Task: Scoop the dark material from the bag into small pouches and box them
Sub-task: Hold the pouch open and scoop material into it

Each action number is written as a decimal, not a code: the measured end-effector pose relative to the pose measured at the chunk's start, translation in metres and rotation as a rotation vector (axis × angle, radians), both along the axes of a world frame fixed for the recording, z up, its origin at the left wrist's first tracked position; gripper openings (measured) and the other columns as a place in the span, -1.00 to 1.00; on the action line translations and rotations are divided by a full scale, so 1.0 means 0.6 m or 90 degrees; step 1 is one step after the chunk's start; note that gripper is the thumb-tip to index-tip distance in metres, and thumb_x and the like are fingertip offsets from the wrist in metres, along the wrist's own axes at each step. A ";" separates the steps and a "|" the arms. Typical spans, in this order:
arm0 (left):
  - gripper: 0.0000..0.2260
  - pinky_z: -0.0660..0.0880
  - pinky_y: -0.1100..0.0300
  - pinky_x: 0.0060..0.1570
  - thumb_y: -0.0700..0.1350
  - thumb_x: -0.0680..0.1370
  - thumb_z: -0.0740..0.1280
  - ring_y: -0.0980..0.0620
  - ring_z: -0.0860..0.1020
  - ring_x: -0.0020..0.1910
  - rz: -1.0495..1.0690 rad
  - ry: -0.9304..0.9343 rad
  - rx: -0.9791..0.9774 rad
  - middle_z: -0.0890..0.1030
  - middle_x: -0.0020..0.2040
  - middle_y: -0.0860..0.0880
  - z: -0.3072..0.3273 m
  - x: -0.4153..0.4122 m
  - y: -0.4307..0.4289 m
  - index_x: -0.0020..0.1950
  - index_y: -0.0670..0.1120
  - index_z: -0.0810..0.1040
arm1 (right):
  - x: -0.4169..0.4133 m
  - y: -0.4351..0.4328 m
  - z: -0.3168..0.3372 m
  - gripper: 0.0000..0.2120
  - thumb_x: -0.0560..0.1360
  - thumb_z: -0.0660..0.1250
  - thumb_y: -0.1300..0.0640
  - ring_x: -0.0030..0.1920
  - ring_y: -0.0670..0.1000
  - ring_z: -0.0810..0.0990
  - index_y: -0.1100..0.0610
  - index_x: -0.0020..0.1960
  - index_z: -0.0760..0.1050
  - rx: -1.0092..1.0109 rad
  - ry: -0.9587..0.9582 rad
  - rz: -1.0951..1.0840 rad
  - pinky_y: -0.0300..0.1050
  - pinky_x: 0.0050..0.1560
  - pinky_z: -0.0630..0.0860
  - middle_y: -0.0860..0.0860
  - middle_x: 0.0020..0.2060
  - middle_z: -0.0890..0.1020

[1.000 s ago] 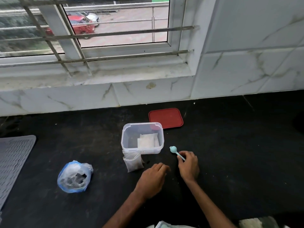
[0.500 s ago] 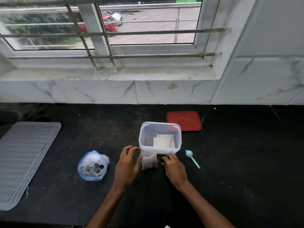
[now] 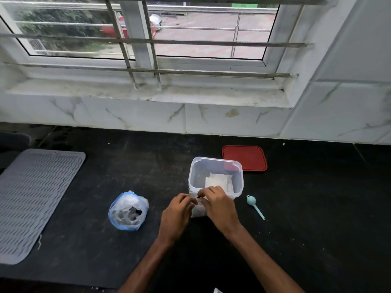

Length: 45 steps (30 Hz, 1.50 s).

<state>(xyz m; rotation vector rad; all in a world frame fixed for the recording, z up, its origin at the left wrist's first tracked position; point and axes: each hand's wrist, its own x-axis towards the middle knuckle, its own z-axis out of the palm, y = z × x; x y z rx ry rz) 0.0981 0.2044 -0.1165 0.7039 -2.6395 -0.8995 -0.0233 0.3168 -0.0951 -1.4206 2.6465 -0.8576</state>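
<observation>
Pinching the pouch [image 3: 197, 209] top, both hands [image 3: 176, 210] [image 3: 220, 205] could tip it, spilling material against the box [image 3: 215, 178].

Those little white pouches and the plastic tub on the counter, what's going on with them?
A person is packing small pouches. Both hands, left hand and right hand, pinch the top of a white pouch standing against the clear tub, which already holds pouches. The blue scoop lies set down at right, the bag of dark material at left, the red lid behind.
</observation>
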 end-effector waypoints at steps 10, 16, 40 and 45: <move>-0.70 0.57 0.33 0.04 -0.20 0.51 0.43 0.22 0.59 0.02 0.043 0.067 0.113 0.62 0.07 0.14 -0.003 0.005 -0.006 0.18 0.08 0.54 | -0.006 0.013 -0.012 -0.74 0.38 0.56 0.08 0.09 -0.03 0.51 0.02 0.05 0.63 0.115 0.082 0.073 -0.14 0.05 0.59 -0.04 0.08 0.60; -0.57 0.63 0.16 -0.05 -0.23 0.47 0.47 0.20 0.63 -0.03 0.076 0.120 0.227 0.64 -0.04 0.16 -0.001 0.001 -0.009 0.22 0.12 0.43 | -0.007 0.010 -0.003 -0.75 0.40 0.53 0.14 0.07 -0.04 0.55 -0.01 0.05 0.59 0.090 0.038 0.052 -0.10 0.06 0.54 -0.09 0.01 0.66; -0.91 0.56 0.36 -0.09 -0.14 0.50 0.46 0.23 0.56 -0.03 0.062 0.085 0.208 0.57 -0.02 0.12 -0.016 -0.015 -0.012 -0.03 -0.03 0.61 | -0.014 -0.002 -0.011 -0.86 0.55 0.35 -0.02 0.03 -0.10 0.52 0.03 0.02 0.58 0.048 -0.024 0.083 -0.13 0.13 0.47 -0.08 0.02 0.63; -0.90 0.59 0.24 -0.09 -0.15 0.51 0.44 0.22 0.56 -0.04 0.079 0.066 0.158 0.53 -0.01 0.19 -0.017 -0.015 -0.010 -0.05 0.02 0.58 | -0.013 -0.001 -0.014 -0.88 0.55 0.36 0.00 0.05 -0.09 0.52 0.02 0.03 0.58 0.043 -0.029 0.094 -0.11 0.12 0.49 -0.08 0.03 0.64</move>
